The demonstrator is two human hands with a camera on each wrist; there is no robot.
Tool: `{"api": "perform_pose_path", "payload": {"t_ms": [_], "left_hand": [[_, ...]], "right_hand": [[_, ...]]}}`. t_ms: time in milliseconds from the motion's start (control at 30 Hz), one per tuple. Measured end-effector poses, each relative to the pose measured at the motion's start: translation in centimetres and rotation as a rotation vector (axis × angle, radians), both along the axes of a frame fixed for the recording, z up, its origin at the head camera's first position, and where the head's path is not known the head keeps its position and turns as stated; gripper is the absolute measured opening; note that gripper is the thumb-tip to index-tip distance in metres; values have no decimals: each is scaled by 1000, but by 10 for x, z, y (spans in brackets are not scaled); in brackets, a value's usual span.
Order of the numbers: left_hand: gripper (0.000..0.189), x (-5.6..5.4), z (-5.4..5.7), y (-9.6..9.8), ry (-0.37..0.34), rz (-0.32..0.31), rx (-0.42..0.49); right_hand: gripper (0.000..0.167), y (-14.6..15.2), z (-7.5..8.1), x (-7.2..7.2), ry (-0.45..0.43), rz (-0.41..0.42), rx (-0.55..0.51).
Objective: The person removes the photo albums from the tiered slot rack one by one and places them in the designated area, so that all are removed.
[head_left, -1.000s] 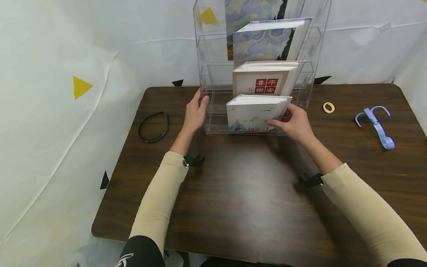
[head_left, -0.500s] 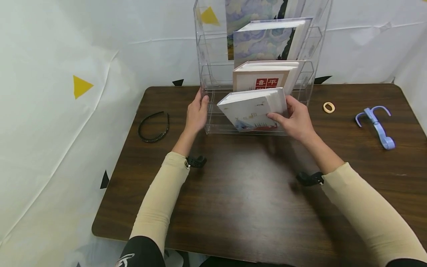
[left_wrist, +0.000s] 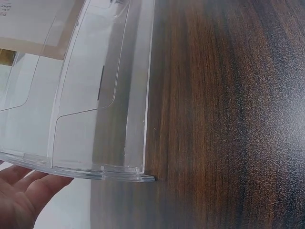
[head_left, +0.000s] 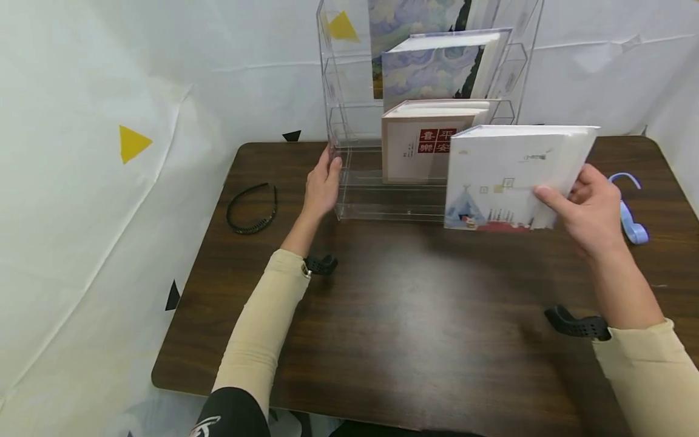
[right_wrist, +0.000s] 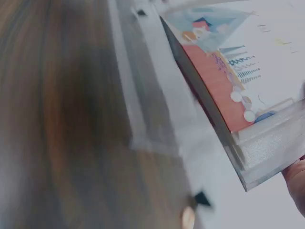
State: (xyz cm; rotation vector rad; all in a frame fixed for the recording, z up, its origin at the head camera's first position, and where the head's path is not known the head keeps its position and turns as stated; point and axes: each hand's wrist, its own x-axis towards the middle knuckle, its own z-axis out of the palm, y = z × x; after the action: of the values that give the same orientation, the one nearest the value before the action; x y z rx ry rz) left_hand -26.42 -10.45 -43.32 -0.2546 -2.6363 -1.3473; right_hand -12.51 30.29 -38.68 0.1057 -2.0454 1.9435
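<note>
My right hand (head_left: 592,209) grips the right edge of a white album (head_left: 505,176), thumb on its front cover. A blue tent and a red strip are printed low on that cover, and the right wrist view shows the same album (right_wrist: 248,57) close up. The album is out in front of the right side of a clear acrylic rack (head_left: 371,212). On the rack's left side rests my left hand (head_left: 322,185); in the left wrist view its fingers (left_wrist: 45,188) touch the rack's side panel from outside. A beige album (head_left: 417,142) with red characters stands on the tier behind.
Higher tiers bear albums with a painted landscape cover (head_left: 431,73). A black headband (head_left: 251,209) lies on the brown table (head_left: 382,340) at left. A blue hook-shaped item (head_left: 633,224) lies at right, partly behind my right hand. White sheeting (head_left: 246,79) hangs behind.
The white album has come out of the rack's lowest tier, tilting first, and moved right and toward me in my right hand. It now hides the yellow ring. My left hand has stayed at the rack.
</note>
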Motion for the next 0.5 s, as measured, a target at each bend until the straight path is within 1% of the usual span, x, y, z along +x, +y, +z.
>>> {"api": "perform_pose_path", "payload": {"t_ms": [67,133,200,267,300,367,433,500], "left_hand": [[50,1,0,1,-14,-1,-5],[50,1,0,1,-29,-2,-8],[49,1,0,2,-38,3,-11],[48,0,1,2,-45,10,-11],[48,0,1,2,-45,14,-10],[47,0,3,2,-48,21,-5],[47,0,4,2,-51,21,0],[47,0,4,3,-56,15,6]], "right_hand": [[42,19,-7,12,-95,-18,-87],[39,38,-14,23,-228,-57,-106],[38,57,-23,30,-368,-84,-117],[35,74,-32,35,-507,-91,-109],[33,82,-37,37,-566,-86,-130],[25,94,-45,39,-660,-61,-171],[14,103,-53,40,-722,-31,-198],[11,109,-60,39,-767,-6,-235]]}}
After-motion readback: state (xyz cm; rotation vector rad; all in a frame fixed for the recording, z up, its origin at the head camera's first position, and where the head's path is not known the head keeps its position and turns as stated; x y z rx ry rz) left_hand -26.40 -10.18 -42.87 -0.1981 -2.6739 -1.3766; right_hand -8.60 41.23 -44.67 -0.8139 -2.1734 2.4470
